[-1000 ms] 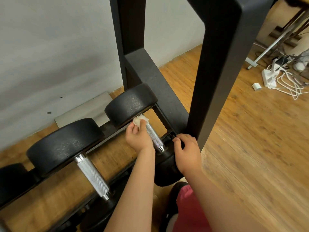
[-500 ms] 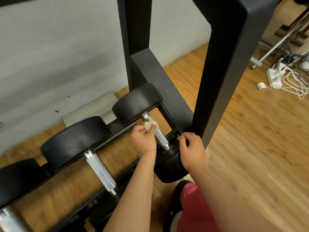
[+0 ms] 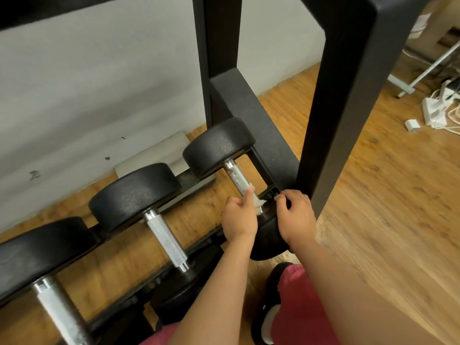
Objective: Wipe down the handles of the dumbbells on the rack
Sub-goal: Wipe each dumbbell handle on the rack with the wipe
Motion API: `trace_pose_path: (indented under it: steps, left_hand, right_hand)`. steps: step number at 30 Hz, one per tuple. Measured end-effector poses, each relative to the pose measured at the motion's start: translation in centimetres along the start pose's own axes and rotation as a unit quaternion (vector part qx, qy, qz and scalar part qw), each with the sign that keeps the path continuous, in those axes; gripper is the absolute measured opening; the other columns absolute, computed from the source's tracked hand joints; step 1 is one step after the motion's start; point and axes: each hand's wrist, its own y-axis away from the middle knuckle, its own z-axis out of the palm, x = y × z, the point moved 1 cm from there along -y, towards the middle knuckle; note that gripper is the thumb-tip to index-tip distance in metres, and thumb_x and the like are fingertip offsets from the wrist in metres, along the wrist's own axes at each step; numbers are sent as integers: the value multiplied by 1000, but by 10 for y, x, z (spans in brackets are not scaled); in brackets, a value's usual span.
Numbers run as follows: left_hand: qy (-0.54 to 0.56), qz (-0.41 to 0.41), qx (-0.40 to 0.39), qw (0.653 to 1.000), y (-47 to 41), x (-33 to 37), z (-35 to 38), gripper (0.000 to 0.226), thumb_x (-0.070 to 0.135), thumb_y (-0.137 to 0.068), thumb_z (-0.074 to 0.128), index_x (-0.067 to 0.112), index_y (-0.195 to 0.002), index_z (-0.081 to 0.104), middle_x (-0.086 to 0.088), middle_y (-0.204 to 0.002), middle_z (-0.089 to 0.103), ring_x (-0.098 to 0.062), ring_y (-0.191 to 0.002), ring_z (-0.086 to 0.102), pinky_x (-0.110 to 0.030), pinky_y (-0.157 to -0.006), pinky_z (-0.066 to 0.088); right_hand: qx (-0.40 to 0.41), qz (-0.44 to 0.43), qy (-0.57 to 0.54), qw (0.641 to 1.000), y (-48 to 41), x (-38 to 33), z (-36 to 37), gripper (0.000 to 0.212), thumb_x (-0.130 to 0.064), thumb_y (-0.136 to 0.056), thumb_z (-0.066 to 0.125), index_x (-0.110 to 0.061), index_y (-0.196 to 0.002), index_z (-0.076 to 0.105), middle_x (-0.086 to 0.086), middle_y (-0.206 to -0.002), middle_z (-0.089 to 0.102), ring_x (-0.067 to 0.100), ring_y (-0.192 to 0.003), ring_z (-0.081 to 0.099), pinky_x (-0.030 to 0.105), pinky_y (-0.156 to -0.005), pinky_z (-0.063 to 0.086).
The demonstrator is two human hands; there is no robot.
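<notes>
Rightmost dumbbell (image 3: 219,145) lies in the rack, its handle (image 3: 235,176) running from 11 o'clock down to 5 o'clock into the near head (image 3: 267,235). The left hand (image 3: 239,217) is closed round the handle's low end with a small cloth (image 3: 255,200) pinched against the metal, just short of the near head. The right hand (image 3: 296,215) sits at 3 o'clock of the left hand, palm over the near head and fingers curled over the rail (image 3: 270,192) corner, probably steadying. Risks, as judged:

1. The cloth is small and the knurling coarse, so it may snag or slip from the fingers on a long stroke.
2. The knuckles have no run-out at 5 o'clock and could strike the near head.
3. If the dumbbell rolls or shifts in its seat, the right fingers at the rail could be nipped.

The upper handle shows brownish flecks, rust or reflection, I cannot tell. The stroke is free toward 11 o'clock until the far head. The post (image 3: 331,120) stands touching or just beside the right hand at 3 o'clock, so there is no elbow room there. At 9 o'clock there is a fair gap before the middle handle (image 3: 165,239), with a third handle (image 3: 58,310) at 8 o'clock. The floor (image 3: 373,220) lies open past the post.
</notes>
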Motion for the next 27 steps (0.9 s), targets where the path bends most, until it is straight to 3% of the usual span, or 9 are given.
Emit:
trace_pose_path:
  steps: [2, 8, 14, 24, 27]
  left_hand:
    - [5, 5, 18, 1000, 1, 0, -1, 38, 49, -96, 51, 13, -92, 61, 6, -81, 61, -6, -70, 59, -17, -55, 39]
    - [-53, 54, 43, 996, 1, -4, 3, 12, 21, -87, 71, 11, -85, 67, 5, -80, 64, -2, -68, 57, -10, -53, 37]
    - [-68, 19, -1, 998, -3, -5, 2, 15, 21, -83, 76, 10, -82, 66, 7, -75, 59, -2, -67, 51, -13, -53, 36]
    - [20, 72, 116, 990, -14, 8, 1, 2, 8, -89, 67, 8, -90, 68, 3, -81, 66, -2, -70, 60, -5, -51, 42]
    - [-17, 78, 78, 994, -12, 7, 1, 6, 10, -86, 71, 9, -90, 67, 4, -84, 64, 0, -70, 56, -5, -51, 41]
  right_hand:
    - [1, -1, 0, 1000, 0, 0, 0, 28, -25, -97, 43, -15, -102, 69, -3, -116, 62, 12, -111, 47, 27, -84, 37]
    - [-4, 3, 5, 1000, -1, 1, 1, 31, -26, -98, 42, -14, -107, 69, -2, -119, 61, 14, -113, 47, 32, -90, 41]
    - [-6, 1, 3, 1000, -2, 0, 1, 31, -27, -97, 42, -16, -104, 70, -2, -118, 61, 14, -112, 47, 36, -93, 44]
    - [1, -4, 5, 1000, -2, 2, 2, 31, -28, -97, 42, -16, -104, 70, -3, -118, 61, 13, -112, 48, 37, -94, 45]
    - [-3, -2, 12, 1000, -3, 1, 2, 31, -28, -97, 42, -17, -103, 70, -3, -119, 60, 13, -113, 47, 38, -95, 45]
